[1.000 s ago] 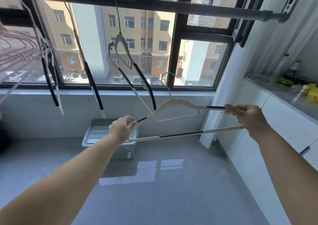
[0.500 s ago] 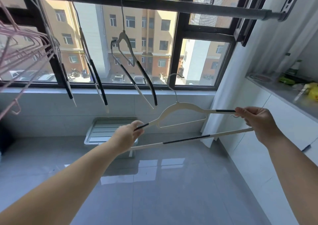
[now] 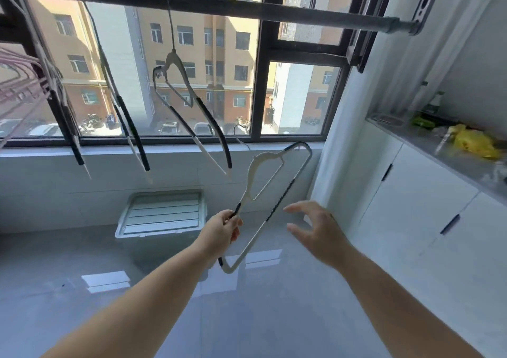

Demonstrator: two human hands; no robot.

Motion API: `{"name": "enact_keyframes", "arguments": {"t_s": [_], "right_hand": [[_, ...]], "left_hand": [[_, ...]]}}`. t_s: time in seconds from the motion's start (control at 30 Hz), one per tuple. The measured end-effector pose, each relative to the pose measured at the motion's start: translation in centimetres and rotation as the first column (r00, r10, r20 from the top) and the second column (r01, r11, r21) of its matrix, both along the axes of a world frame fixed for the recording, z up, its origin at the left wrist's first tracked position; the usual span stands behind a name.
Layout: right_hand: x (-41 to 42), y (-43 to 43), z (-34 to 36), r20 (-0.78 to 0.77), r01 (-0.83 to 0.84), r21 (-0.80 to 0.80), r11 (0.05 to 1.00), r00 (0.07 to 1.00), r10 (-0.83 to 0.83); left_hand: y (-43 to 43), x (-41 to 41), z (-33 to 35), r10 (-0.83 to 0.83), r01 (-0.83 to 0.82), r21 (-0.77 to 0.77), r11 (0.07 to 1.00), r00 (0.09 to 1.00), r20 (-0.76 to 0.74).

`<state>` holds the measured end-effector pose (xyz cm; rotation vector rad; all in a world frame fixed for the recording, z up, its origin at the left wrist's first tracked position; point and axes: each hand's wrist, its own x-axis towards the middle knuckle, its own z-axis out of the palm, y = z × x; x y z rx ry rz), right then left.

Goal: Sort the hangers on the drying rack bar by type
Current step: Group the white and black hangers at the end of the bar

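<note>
My left hand [image 3: 220,230] grips one arm of a white hanger with black grip strips [image 3: 256,176], which stands tilted on end below the dark drying rack bar [image 3: 219,8]. Just right of the hanger's lower bar my right hand [image 3: 315,227] hovers with spread fingers, holding nothing. Three more white-and-black hangers hang from the bar: one in the middle [image 3: 189,102], one left of it [image 3: 123,111], one further left [image 3: 61,102]. Pink hangers [image 3: 19,83] cluster at the far left edge.
A pale lidded storage box [image 3: 162,215] sits on the shiny grey floor under the window. White cabinets [image 3: 411,198] with a grey counter holding a bottle [image 3: 432,102] and a yellow bag [image 3: 474,142] line the right side. A white curtain [image 3: 365,97] hangs beside them.
My right hand has let go of the hanger's end. The hanger has swung from lying level between both hands to standing steeply on end in my left hand.
</note>
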<state>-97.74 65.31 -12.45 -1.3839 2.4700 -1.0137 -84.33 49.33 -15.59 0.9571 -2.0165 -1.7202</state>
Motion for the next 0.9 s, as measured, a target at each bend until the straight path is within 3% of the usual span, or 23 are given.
{"name": "enact_keyframes", "arguments": {"t_s": [0.07, 0.13, 0.37, 0.67, 0.9], "right_hand": [[3.5, 0.5, -1.2, 0.098, -0.106, 0.062, 0.992, 0.99, 0.1], [5.7, 0.9, -1.3, 0.162, -0.098, 0.046, 0.994, 0.983, 0.089], [5.2, 2.5, 0.7, 0.008, 0.068, -0.046, 0.997, 0.998, -0.068], [3.4, 4.3, 2.1, -0.058, 0.244, -0.138, 0.96, 0.966, -0.254], [1.0, 4.5, 7.5, 0.056, 0.28, -0.396, 0.875, 0.958, -0.281]], "left_hand": [[2.0, -0.6, 0.2, 0.03, -0.026, 0.087, 0.996, 0.998, -0.052], [4.1, -1.7, 1.5, 0.046, -0.019, 0.188, 0.982, 0.989, -0.141], [7.6, -4.4, 6.6, 0.006, 0.125, 0.435, 0.892, 0.958, -0.287], [11.1, -7.2, 8.2, -0.201, 0.295, 0.267, 0.918, 0.923, -0.329], [11.3, -10.4, 13.7, -0.281, 0.304, 0.01, 0.953, 0.893, -0.351]]}}
